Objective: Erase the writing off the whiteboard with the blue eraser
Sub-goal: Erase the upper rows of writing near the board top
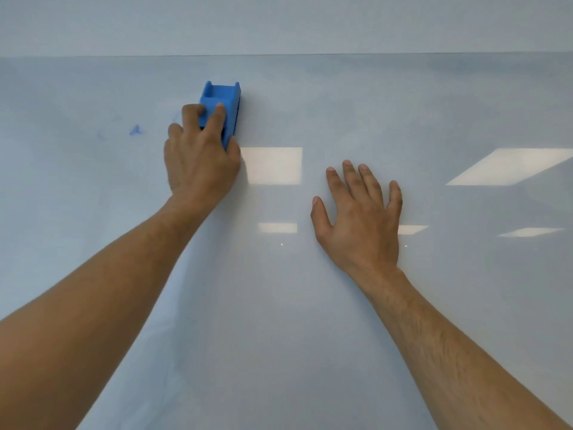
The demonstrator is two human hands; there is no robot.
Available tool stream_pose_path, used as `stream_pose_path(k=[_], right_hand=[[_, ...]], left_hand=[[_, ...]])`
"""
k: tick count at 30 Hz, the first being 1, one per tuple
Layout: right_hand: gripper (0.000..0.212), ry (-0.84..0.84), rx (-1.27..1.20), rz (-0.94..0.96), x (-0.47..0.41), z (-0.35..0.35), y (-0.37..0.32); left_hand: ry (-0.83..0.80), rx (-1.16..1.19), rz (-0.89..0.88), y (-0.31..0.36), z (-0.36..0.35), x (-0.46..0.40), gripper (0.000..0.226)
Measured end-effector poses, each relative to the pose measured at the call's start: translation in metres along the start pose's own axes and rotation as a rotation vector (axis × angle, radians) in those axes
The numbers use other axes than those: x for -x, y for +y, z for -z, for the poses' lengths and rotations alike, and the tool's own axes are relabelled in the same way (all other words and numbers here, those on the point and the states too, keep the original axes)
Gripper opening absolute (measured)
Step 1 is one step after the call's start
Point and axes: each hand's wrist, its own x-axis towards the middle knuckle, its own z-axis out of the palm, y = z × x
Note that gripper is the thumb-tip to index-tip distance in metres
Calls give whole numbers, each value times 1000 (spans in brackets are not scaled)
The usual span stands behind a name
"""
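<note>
Overhead, the left hand (pixel 201 159) grips the blue eraser (pixel 224 107) against the whiteboard (pixel 341 103), beside a remaining blue mark (pixel 135 130); the right hand (pixel 361 215) lies flat, fingers spread, likely steadying the board.

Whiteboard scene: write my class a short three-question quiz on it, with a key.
1. True or false: the right hand holds the eraser.
2. Where is the leftover blue mark relative to the eraser? A) left B) right C) below
3. How does the right hand lie on the whiteboard?

Key:
1. False; the left hand grips it.
2. A
3. Flat, fingers spread, holding nothing.
</note>
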Motion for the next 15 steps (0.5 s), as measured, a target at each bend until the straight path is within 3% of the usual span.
stream_pose_path(k=[3, 8, 12, 15], right_hand=[[62, 4, 0, 1, 0, -1, -3], [59, 2, 1, 9, 0, -2, 0], [57, -4, 10, 8, 0, -1, -1], [57, -12, 2, 6, 1, 0, 2]], left_hand=[[-33, 62, -47, 29, -2, 4, 50], [-89, 104, -371, 75, -7, 28, 52], [-79, 50, -440, 67, -6, 31, 53], [-66, 17, -391, 44, -3, 25, 52]])
